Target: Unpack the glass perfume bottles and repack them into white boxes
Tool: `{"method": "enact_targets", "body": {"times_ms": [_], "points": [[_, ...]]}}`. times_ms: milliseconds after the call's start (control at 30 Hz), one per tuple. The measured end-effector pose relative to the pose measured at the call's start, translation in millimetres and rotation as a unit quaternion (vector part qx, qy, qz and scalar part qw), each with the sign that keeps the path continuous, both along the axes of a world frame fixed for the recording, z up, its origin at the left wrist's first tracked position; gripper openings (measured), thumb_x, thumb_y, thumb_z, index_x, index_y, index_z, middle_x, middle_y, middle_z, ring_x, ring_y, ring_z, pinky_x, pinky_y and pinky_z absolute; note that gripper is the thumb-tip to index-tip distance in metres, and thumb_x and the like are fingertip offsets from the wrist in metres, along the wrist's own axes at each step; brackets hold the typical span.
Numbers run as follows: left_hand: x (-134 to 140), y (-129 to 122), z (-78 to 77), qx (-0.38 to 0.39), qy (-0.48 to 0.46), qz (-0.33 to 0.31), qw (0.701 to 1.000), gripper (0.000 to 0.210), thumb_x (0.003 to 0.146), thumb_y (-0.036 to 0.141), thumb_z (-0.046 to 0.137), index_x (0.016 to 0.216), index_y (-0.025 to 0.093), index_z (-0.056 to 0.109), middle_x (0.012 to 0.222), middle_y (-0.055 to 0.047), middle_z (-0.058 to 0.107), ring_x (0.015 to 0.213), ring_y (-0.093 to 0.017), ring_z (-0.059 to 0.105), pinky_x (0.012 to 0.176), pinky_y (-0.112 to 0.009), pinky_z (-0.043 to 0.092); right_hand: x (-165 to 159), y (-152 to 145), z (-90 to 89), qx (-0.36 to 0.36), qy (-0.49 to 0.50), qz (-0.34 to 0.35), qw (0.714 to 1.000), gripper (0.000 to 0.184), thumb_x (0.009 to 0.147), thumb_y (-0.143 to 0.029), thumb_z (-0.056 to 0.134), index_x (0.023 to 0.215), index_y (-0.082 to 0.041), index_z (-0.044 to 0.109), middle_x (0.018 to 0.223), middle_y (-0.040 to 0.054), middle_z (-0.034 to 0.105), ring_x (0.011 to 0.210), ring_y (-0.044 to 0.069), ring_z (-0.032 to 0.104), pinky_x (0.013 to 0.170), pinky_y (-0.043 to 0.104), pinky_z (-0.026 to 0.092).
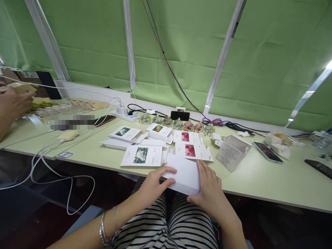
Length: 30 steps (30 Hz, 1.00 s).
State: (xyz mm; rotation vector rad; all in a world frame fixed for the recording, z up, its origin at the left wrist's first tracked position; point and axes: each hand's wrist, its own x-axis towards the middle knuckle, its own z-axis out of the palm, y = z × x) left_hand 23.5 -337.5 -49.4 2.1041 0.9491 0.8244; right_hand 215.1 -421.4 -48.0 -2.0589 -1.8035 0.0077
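Note:
Between my two hands, over the table's front edge, is a plain white carton (184,173). My left hand (159,181) pinches its left side with thumb and fingers. On the right, my right hand (209,183) wraps round the other side, fingers on top and thumb at the near lower corner. Just beyond lie flat printed cartons: one with a white flower (141,155), another with red fruit (190,150). Further left is a carton with a small flower picture (124,133). An open carton covered in small print (233,152) stands tilted to the right.
Several round glass bottles (178,123) line the back of the table (269,186). A phone (268,152) lies at right, a dark phone (180,116) behind the bottles. A power strip (126,116) and white cables (68,178) are at left. Another person's hand (15,100) works at far left.

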Motion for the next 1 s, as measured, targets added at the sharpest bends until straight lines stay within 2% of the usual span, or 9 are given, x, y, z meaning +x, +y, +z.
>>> {"method": "enact_targets", "body": {"times_ms": [100,200,333,567,667,700,767,867,1000], "points": [[0.0,1.2,-1.8,-0.003,0.017,0.004,1.000,0.025,0.079,0.030,0.056,0.103,0.024,0.058,0.096,0.000,0.065,0.080,-0.018,0.060,0.073,-0.028,0.048,4.2,3.4,3.6,-0.032,0.021,0.027,0.999,0.092,0.062,-0.025,0.061,0.140,-0.018,0.013,0.146,0.0100,0.021,0.133,0.025,0.021,0.104,0.042,0.023],[-1.2,1.8,-4.2,0.019,0.032,0.009,0.999,0.039,0.079,0.028,0.056,0.116,0.023,0.047,0.113,-0.004,0.059,0.099,-0.021,0.056,0.087,-0.033,0.044,6.8,2.8,2.7,-0.048,0.030,0.037,0.998,0.091,0.062,-0.026,0.059,0.140,-0.018,0.013,0.145,0.0095,0.024,0.134,0.024,0.021,0.106,0.041,0.021],[-1.4,1.1,-7.5,0.037,0.028,-0.018,0.999,0.054,0.080,0.024,0.056,0.129,0.022,0.032,0.133,-0.010,0.045,0.118,-0.024,0.046,0.098,-0.039,0.037,6.9,-1.2,-6.5,0.006,0.023,0.051,0.998,0.089,0.063,-0.023,0.058,0.140,-0.020,0.014,0.142,0.0104,0.028,0.132,0.027,0.024,0.104,0.044,0.025],[2.7,3.2,-9.4,0.036,0.008,-0.007,0.999,0.063,0.079,0.020,0.057,0.133,0.022,0.025,0.126,-0.012,0.049,0.110,-0.024,0.051,0.093,-0.041,0.042,2.7,1.7,-19.0,0.085,0.013,0.059,0.995,0.095,0.063,-0.017,0.063,0.142,-0.021,0.008,0.142,0.0127,0.026,0.126,0.031,0.033,0.099,0.047,0.035],[2.3,2.6,-9.4,0.014,-0.052,-0.009,0.998,0.069,0.080,0.020,0.055,0.137,0.020,0.016,0.111,-0.010,0.058,0.096,-0.020,0.059,0.087,-0.036,0.047,-0.2,0.4,-12.5,0.119,0.030,0.063,0.991,0.084,0.071,-0.017,0.059,0.141,-0.021,0.014,0.135,0.0135,0.034,0.120,0.030,0.040,0.094,0.046,0.041],[1.5,2.1,-8.7,0.014,-0.071,-0.008,0.997,0.065,0.081,0.021,0.054,0.136,0.020,0.018,0.107,-0.009,0.059,0.092,-0.018,0.060,0.084,-0.034,0.048,-0.9,-1.2,-9.8,0.141,0.039,0.066,0.987,0.074,0.075,-0.017,0.055,0.140,-0.022,0.018,0.130,0.0135,0.039,0.116,0.028,0.043,0.091,0.044,0.043],[-0.7,1.1,-6.1,0.042,-0.087,-0.013,0.995,0.042,0.084,0.023,0.051,0.124,0.021,0.039,0.102,-0.007,0.061,0.091,-0.017,0.061,0.082,-0.032,0.048,-1.3,-5.9,-6.0,0.202,0.049,0.082,0.975,0.052,0.083,-0.016,0.047,0.133,-0.023,0.033,0.116,0.0117,0.048,0.105,0.024,0.050,0.085,0.041,0.047],[-3.2,0.7,-0.3,0.121,-0.076,-0.042,0.989,0.011,0.084,0.020,0.049,0.090,0.020,0.058,0.100,-0.005,0.064,0.107,-0.020,0.055,0.090,-0.034,0.044,0.1,-13.1,-6.7,0.294,0.032,0.124,0.947,0.030,0.086,-0.011,0.044,0.112,-0.023,0.051,0.099,0.0081,0.053,0.093,0.020,0.054,0.079,0.037,0.048],[-4.0,3.4,1.5,0.162,-0.037,-0.071,0.983,0.017,0.080,0.012,0.048,0.086,0.021,0.061,0.093,-0.004,0.068,0.113,-0.021,0.052,0.094,-0.039,0.040,0.1,-18.5,-13.3,0.344,0.005,0.149,0.927,0.025,0.084,-0.005,0.045,0.098,-0.022,0.057,0.089,0.0064,0.056,0.087,0.018,0.055,0.077,0.037,0.049]]}}
